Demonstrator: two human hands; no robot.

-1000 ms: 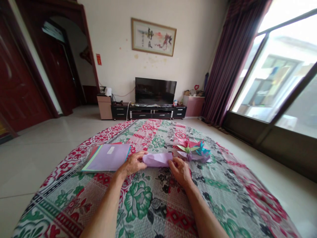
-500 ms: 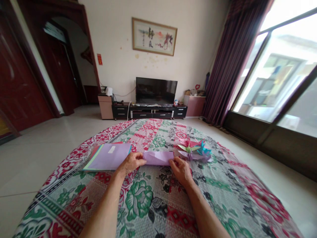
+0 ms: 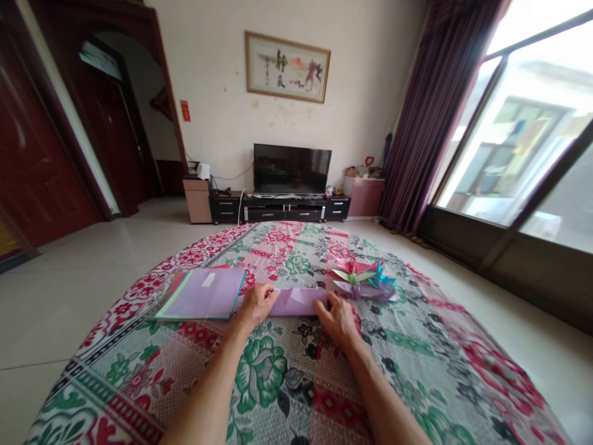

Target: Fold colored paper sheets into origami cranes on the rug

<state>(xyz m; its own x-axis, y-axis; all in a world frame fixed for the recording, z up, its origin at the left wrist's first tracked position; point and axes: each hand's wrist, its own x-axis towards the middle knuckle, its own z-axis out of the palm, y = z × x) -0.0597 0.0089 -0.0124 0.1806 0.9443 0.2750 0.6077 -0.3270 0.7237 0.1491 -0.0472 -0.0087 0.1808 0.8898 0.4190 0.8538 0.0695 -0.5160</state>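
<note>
A folded strip of purple paper (image 3: pixel 296 303) lies crosswise in front of me, with a crease showing near its middle. My left hand (image 3: pixel 259 303) has its fingers closed on the strip's left end. At the other end, my right hand (image 3: pixel 337 315) grips the paper between thumb and fingers. Left of my hands is a stack of coloured paper sheets (image 3: pixel 208 296), a purple one on top with a small white label. Beyond my right hand sit several folded paper cranes (image 3: pixel 364 281) in pink, green, blue and purple.
A flowered cloth (image 3: pixel 259 377) covers the round table. Clear plastic wrapping (image 3: pixel 160 293) shows at the stack's left edge. Past the table stand a television (image 3: pixel 291 170) on a low black cabinet (image 3: pixel 271 214) and, to the right, a dark curtain (image 3: pixel 412 136).
My left hand has shifted right along the strip, and its fingers have curled in more. My right thumb now lies further over the paper's right end.
</note>
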